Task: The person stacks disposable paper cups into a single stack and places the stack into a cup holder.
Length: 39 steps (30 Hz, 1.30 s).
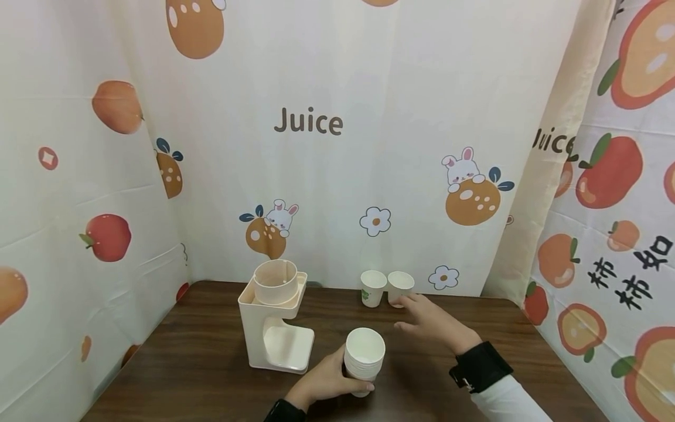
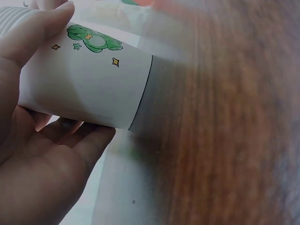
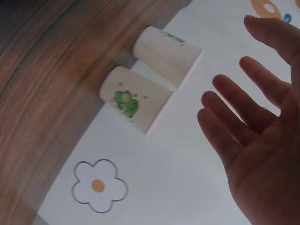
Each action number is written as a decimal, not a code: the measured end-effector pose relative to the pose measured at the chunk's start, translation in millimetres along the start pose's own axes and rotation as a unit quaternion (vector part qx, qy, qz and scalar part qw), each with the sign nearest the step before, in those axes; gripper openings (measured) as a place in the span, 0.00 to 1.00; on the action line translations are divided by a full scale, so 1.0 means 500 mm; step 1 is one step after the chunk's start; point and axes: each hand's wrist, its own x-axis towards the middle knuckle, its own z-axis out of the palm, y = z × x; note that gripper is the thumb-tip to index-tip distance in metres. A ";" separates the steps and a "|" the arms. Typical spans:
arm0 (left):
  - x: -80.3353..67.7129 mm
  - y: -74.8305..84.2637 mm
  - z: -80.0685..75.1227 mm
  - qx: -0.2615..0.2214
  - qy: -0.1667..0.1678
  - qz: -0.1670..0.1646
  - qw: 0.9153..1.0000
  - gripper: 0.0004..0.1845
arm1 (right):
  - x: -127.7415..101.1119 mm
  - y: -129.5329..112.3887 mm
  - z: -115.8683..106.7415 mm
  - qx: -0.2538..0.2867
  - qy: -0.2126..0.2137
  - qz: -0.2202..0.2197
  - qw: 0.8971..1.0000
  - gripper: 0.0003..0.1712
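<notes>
We saw the left hand [image 1: 324,381] curled round a stack of white paper cups [image 1: 364,357], holding it upright on the dark wooden table [image 1: 200,363] near the front edge, just to the right of the cream cup dispenser [image 1: 275,316]; in the left wrist view the thumb and fingers [image 2: 33,37] wrapped the lowest cup of that stack, which bore a small green printed figure, and its base stood out beyond the palm. The right hand [image 1: 429,321] was stretched forward above the table with its fingers straight and spread, gripping nothing; its fingertips lay just beside the right-hand one of two single paper cups, though we could not tell whether they touched it. Those two cups, the left cup [image 1: 372,288] and the right cup [image 1: 400,288], stood upright side by side at the back of the table, close against the printed curtain [image 1: 337,176] marked with the word Juice; the left cup showed a green print on its wall. In the right wrist view the palm faced the camera, fingers [image 3: 234,122] apart, with both cups beyond them. The dispenser stood left of centre, well apart from the two cups.
</notes>
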 end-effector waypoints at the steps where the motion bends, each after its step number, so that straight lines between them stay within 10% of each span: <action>1: 0.000 0.000 0.000 -0.001 -0.001 -0.001 1.000 0.44 | 0.002 0.005 0.003 -0.003 0.005 -0.003 1.000 0.24; 23: 0.003 -0.004 0.001 0.005 0.003 -0.008 1.000 0.45 | 0.063 0.092 0.051 -0.074 0.083 0.031 0.993 0.19; 39: 0.003 -0.007 0.004 0.003 0.002 -0.006 1.000 0.44 | 0.133 0.135 0.052 -0.084 0.052 0.124 0.987 0.25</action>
